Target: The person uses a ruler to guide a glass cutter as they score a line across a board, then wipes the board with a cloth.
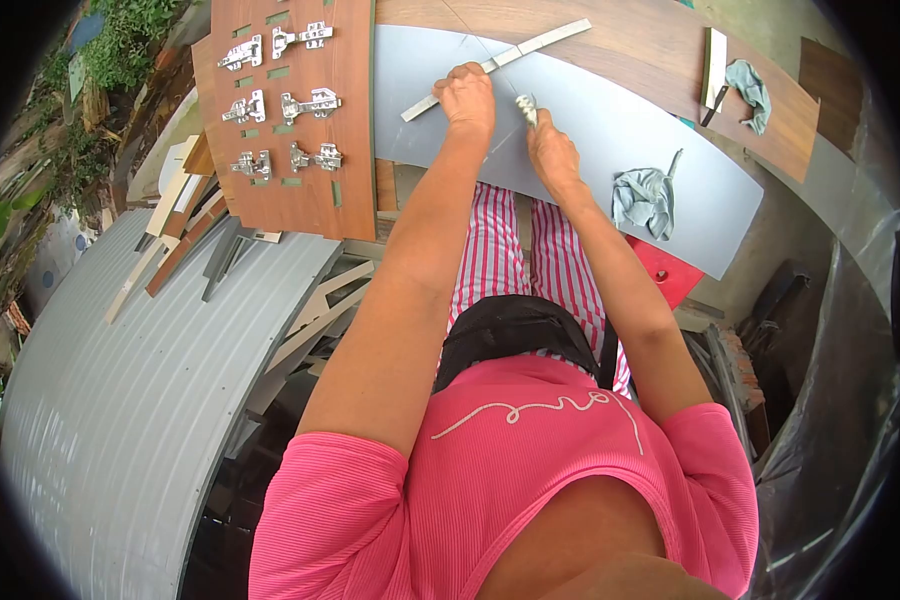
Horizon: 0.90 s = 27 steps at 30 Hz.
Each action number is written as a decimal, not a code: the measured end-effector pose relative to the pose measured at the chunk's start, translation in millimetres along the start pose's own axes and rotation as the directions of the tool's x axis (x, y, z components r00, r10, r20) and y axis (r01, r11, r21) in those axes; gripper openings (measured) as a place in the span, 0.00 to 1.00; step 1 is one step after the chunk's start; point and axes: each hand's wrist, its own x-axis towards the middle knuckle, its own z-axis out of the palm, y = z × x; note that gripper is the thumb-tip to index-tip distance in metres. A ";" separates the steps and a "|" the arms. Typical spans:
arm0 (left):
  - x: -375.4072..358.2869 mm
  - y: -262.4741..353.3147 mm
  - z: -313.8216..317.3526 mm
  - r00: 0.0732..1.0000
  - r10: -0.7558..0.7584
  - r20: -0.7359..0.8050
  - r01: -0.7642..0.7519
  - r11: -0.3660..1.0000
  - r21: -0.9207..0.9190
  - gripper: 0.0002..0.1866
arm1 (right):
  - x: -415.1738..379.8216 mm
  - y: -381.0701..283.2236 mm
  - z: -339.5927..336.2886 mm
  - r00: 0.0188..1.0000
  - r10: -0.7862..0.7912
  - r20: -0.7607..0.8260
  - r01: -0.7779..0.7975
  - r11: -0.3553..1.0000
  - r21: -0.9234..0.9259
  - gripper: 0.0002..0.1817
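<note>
My left hand (467,97) is closed over a long pale straight strip (555,37), which lies slantwise on a blue-grey sheet (590,130). The strip shows on both sides of my fingers. To its right, my right hand (553,150) grips a small tool with a shiny silver head (527,106); its handle is hidden in my fingers. The tool's head is close over the sheet, near the strip. A thin line runs across the sheet beside the tool. Farther right, a crumpled grey cloth (645,200) rests on the same sheet.
Left of the sheet stands a brown board (300,190) bearing several silver cabinet hinges (310,104). A wood-look board (660,60) lies behind the sheet, carrying a second cloth (750,92) and a white bar (714,65). Corrugated metal (140,400) and wood offcuts (185,215) are at lower left.
</note>
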 end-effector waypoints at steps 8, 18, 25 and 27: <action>-0.7 0.0 -5.0 0.998 0.011 0.062 -0.013 0.999 0.035 0.07 | -4.1 7.6 1.2 0.999 -0.040 -0.018 0.039 0.999 -0.021 0.13; -3.6 -0.1 -1.9 0.995 -0.018 0.096 0.016 1.000 0.022 0.06 | -51.2 45.5 12.2 0.999 0.037 0.039 -0.037 0.999 -0.008 0.11; -2.6 -1.1 6.1 0.999 0.018 0.049 -0.018 1.000 0.006 0.06 | 18.4 -4.2 1.7 0.997 -0.074 -0.023 0.073 0.997 -0.024 0.11; 2.1 0.6 5.3 0.999 0.007 0.036 -0.007 1.000 0.001 0.06 | -5.0 22.5 10.8 0.999 -0.037 -0.017 0.037 0.999 -0.019 0.12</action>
